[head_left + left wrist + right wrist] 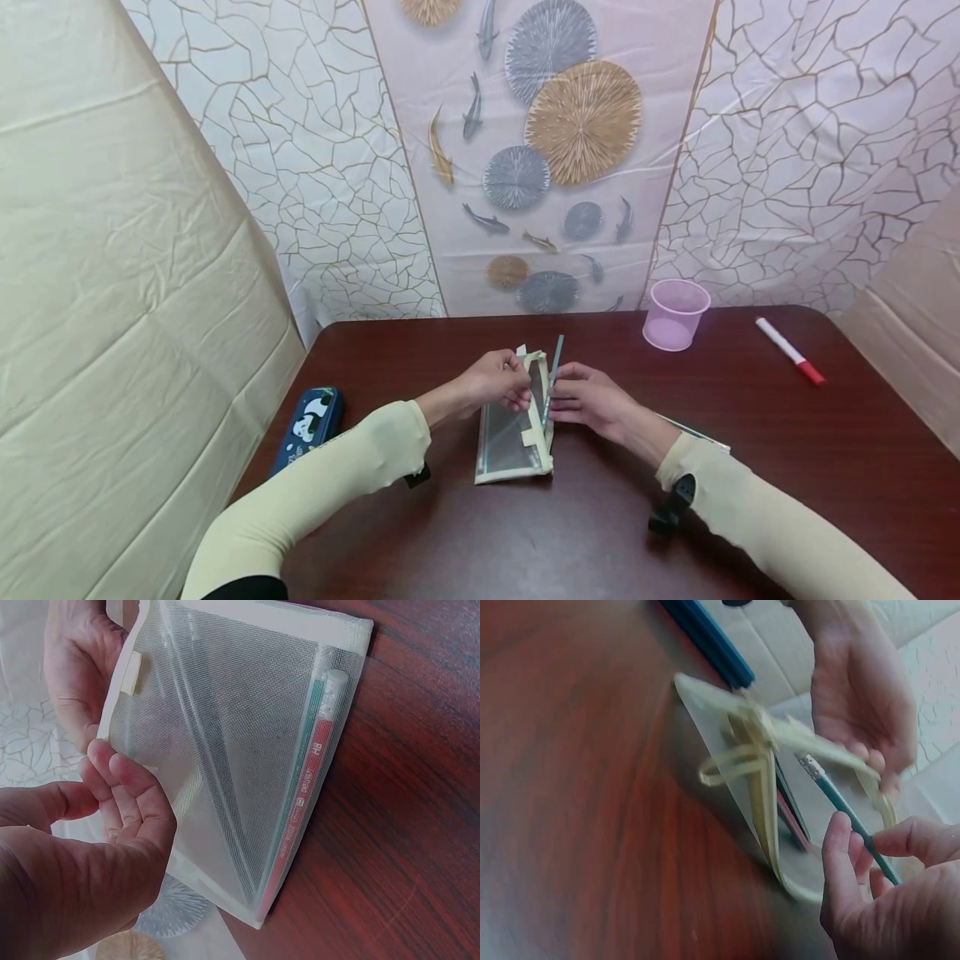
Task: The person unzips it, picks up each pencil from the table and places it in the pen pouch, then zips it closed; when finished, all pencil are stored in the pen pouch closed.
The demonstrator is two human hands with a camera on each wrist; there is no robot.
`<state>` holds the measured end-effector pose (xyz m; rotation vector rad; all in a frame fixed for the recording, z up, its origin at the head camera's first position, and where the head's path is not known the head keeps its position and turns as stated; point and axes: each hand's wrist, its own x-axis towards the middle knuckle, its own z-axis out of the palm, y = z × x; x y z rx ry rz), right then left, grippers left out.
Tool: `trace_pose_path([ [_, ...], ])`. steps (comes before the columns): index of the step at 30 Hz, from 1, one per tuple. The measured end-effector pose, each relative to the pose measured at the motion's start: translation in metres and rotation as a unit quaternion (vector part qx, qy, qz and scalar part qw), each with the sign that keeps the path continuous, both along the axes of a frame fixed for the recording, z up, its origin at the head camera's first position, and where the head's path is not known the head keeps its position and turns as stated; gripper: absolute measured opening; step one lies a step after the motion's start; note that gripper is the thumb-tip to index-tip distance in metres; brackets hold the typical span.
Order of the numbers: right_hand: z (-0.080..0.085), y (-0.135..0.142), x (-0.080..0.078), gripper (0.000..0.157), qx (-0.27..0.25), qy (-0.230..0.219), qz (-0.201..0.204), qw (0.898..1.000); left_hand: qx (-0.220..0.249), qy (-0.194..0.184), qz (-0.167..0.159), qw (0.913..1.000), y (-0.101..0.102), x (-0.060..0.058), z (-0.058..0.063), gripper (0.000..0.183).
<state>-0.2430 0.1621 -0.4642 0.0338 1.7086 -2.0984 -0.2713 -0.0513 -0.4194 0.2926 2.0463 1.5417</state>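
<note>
A mesh zip pencil pouch [504,440] with cream edging is held up on the table, its mouth spread. My left hand [495,382] pinches the pouch's rim between fingers and thumb. In my right hand [592,402], thumb and fingers pinch a teal pencil [841,801], its eraser end pointing into the pouch mouth. Through the mesh in the left wrist view, a red HB pencil [304,802] and a second teal pencil [294,787] lie along one side. A cream loop [724,766] hangs from the pouch's end in the right wrist view.
A dark blue pencil case [311,423] with pandas lies at the table's left. Back right stands a pink cup [675,317], with a white marker [789,350] with a red cap beyond it. A thin pale-edged object [697,435] lies partly hidden beneath the right forearm.
</note>
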Motion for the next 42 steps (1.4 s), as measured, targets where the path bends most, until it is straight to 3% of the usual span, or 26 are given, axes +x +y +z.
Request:
trace_pose_path([
  [13, 0.007, -0.019, 0.008, 0.025, 0.041, -0.010, 0.059, 0.997, -0.006, 0.004, 0.007, 0.9999, -0.001, 0.002, -0.003, 0.008],
  [29, 0.013, -0.017, 0.005, 0.024, 0.037, -0.016, 0.060, 0.997, 0.002, 0.019, 0.015, 0.9997, 0.000, 0.002, 0.003, 0.008],
  [34, 0.013, -0.018, 0.007, 0.022, 0.055, -0.035, 0.048, 0.997, 0.008, 0.022, 0.019, 0.9996, 0.001, 0.003, 0.001, 0.008],
  [42, 0.009, -0.023, 0.009, 0.017, 0.070, -0.032, 0.066, 0.995, -0.003, 0.023, 0.019, 0.9996, 0.003, 0.007, -0.004, 0.007],
])
